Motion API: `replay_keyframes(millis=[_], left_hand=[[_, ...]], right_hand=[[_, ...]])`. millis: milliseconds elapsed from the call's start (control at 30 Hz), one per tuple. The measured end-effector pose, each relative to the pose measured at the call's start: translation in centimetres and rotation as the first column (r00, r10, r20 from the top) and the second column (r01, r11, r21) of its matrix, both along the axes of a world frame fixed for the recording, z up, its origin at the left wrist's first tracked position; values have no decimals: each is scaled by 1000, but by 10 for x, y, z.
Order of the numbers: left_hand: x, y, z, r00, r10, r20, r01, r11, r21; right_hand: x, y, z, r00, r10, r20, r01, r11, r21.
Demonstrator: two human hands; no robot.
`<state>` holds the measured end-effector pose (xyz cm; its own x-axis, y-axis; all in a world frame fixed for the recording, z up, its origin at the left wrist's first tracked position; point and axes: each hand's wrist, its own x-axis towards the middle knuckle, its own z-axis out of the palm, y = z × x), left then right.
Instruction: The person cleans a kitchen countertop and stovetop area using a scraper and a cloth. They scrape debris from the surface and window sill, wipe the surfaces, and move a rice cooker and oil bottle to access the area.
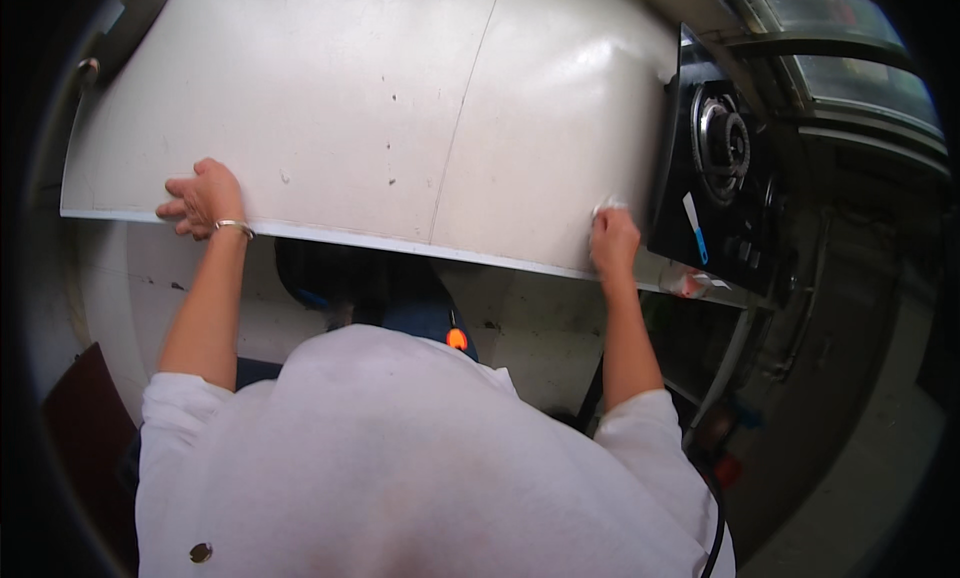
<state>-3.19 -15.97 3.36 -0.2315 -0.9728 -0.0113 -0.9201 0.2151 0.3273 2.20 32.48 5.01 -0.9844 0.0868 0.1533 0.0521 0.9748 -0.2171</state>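
Note:
A broad off-white panel point(337, 128) with a pale front edge lies before me, crossed by a thin dark seam. My left hand point(199, 199) rests at its front left edge, fingers spread and holding nothing; a bracelet circles that wrist. Near the panel's front right corner, my right hand point(615, 240) is closed around a small white wad point(611, 204), cloth or paper, pressed against the surface. Most of the wad is hidden by the fingers. Several small dark marks and a pale spot point(284, 177) show on the panel.
Right of the panel is a black glass gas hob point(679, 158) with a round burner point(726, 139). A blue-handled scraper point(697, 229) lies on it. A clear container point(679, 279) stands by its near edge. Below the panel, an orange-handled tool point(456, 339) shows near my lap.

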Motion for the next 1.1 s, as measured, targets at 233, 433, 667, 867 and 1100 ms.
replay_keyframes(millis=[233, 433, 667, 867, 1100], left_hand=[[-4, -2, 3, 1000, -4, 7, 4, 1000, 31], [-7, 3, 3, 999, 24, 49, -24, 1000, 13], [-6, -1, 2, 996, 43, 82, -43, 999, -5], [-14, 4, 2, 995, 15, 95, -14, 1000, -13], [-7, 0, 0, 992, 45, 118, -39, 998, -48]], right_hand=[[-3, 5, -32, 887, -395, -239, 416, 908, 45], [-67, -15, -50, 784, -579, -223, 555, 815, -167], [-116, -32, -33, 788, -508, -348, 470, 861, -191], [-167, 27, -79, 815, -433, -386, 534, 819, 209], [-193, -56, -6, 927, 58, -371, -21, 995, 103]])
